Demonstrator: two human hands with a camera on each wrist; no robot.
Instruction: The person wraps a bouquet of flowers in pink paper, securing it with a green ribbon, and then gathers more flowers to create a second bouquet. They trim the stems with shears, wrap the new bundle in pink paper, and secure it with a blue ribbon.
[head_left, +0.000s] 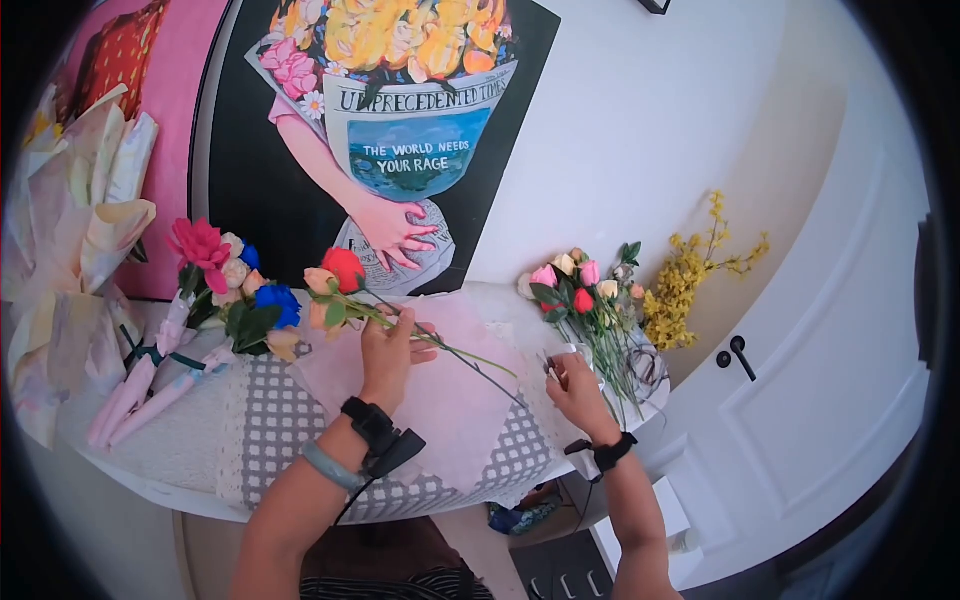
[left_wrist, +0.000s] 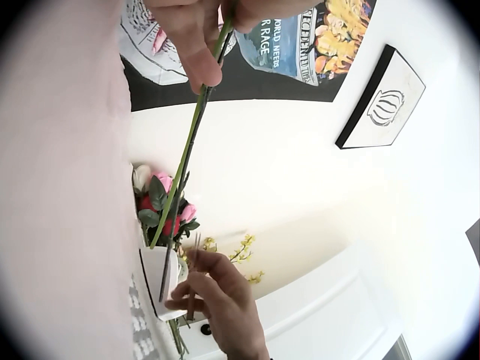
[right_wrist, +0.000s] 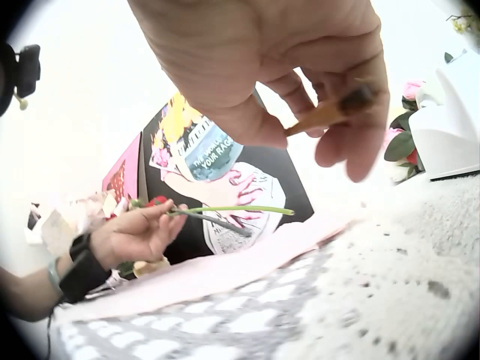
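Note:
My left hand (head_left: 392,350) pinches the green stems (left_wrist: 196,124) of a few artificial flowers. A red rose (head_left: 343,268) and peach roses (head_left: 320,281) stick out at the upper left of that hand, while the stems slant down to the right. Beneath them lies a sheet of pale pink wrapping paper (head_left: 440,420). My right hand (head_left: 580,395), near the stem ends, holds a slim brown item (right_wrist: 334,112); two thin points (left_wrist: 197,241) rise from it in the left wrist view. The fingers partly hide it, and I cannot tell its kind.
Two pink-wrapped bouquets (head_left: 150,365) lie at the left beside large paper wrapping (head_left: 60,270). Loose roses (head_left: 580,285) and yellow blossoms (head_left: 680,295) lie at the right, near a white box (right_wrist: 448,124). A checked cloth (head_left: 275,400) covers part of the table; a painting (head_left: 480,200) leans behind.

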